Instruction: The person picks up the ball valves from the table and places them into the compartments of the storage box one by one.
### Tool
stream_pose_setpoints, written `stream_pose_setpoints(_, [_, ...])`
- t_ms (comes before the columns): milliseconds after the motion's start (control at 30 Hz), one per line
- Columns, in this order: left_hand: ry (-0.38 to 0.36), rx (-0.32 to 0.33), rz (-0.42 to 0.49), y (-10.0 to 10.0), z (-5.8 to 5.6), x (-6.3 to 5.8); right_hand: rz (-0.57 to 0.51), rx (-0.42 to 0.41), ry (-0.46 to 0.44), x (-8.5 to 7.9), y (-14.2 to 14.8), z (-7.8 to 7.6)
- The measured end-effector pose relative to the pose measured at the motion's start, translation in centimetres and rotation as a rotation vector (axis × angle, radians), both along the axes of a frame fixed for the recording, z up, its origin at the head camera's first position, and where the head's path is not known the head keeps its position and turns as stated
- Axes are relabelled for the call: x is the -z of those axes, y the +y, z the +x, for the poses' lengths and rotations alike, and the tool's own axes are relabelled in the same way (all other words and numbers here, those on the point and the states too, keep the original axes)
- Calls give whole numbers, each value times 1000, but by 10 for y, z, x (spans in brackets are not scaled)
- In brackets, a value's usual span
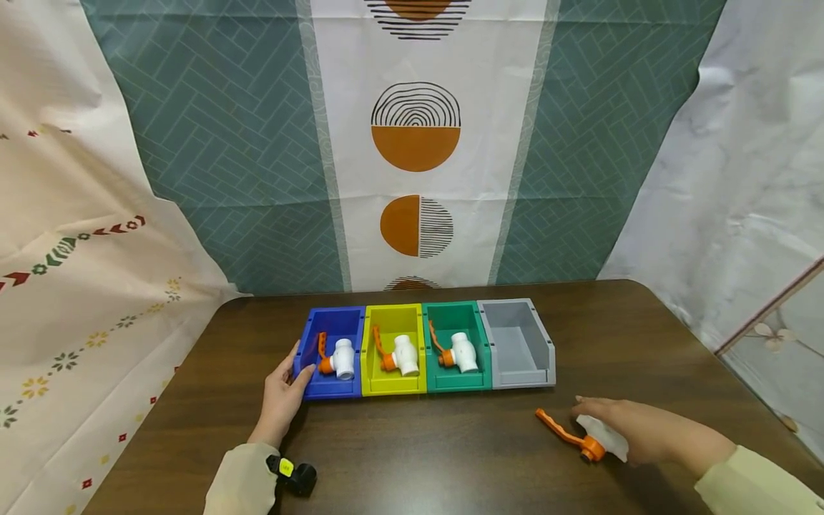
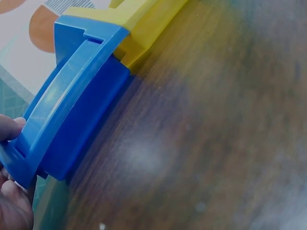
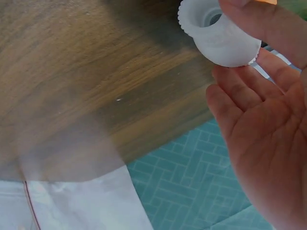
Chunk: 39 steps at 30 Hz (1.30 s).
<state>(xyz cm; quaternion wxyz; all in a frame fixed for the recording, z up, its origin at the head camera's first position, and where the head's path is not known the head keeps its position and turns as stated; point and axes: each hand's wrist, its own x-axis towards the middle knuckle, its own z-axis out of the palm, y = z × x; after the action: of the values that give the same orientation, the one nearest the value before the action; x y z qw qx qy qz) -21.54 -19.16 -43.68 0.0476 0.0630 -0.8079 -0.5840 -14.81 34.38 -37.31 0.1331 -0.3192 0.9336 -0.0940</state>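
My left hand point(image 1: 281, 400) grips the left side of the blue bin point(image 1: 331, 389), thumb over its rim. In the left wrist view the thumb point(image 2: 10, 128) and fingers lie on the near corner of that bin. Toward the right of the table, my right hand point(image 1: 653, 431) holds a white plastic ball valve point(image 1: 605, 435), whose orange lever handle point(image 1: 558, 429) points left. Seen from the right wrist, the thumb lies over the valve body point(image 3: 228, 45), with fingers on its other side. One round opening of the valve faces the camera there.
Joined to the blue bin stand a yellow bin point(image 1: 394, 386), a green bin point(image 1: 458, 381) and a grey bin point(image 1: 524, 378). White valves with orange handles lie in the blue, yellow and green ones. Patterned cloth point(image 1: 270, 143) hangs behind the brown table point(image 1: 418, 458).
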Motion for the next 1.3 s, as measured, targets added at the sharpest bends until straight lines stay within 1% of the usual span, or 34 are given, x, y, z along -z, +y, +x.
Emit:
stream_pose_setpoints(267, [-6, -4, -4, 1, 1, 0, 16, 49, -10, 1, 6, 3])
stream_pose_setpoints(633, [-7, -6, -4, 0, 1, 5, 12, 69, -27, 5, 14, 7])
stream_pose_setpoints(800, [-1, 1, -4, 0, 0, 4, -8, 79, -44, 7, 18, 9])
stream_pose_setpoints(1000, [2, 2, -1, 0, 0, 3, -9, 71, -37, 9, 21, 10])
stream_pose_setpoints(1100, [1, 5, -3, 0, 1, 2, 2, 82, -26, 9, 22, 11])
stream_pose_setpoints(1300, [1, 8, 10, 1, 1, 2, -15, 38, 73, 12, 25, 14])
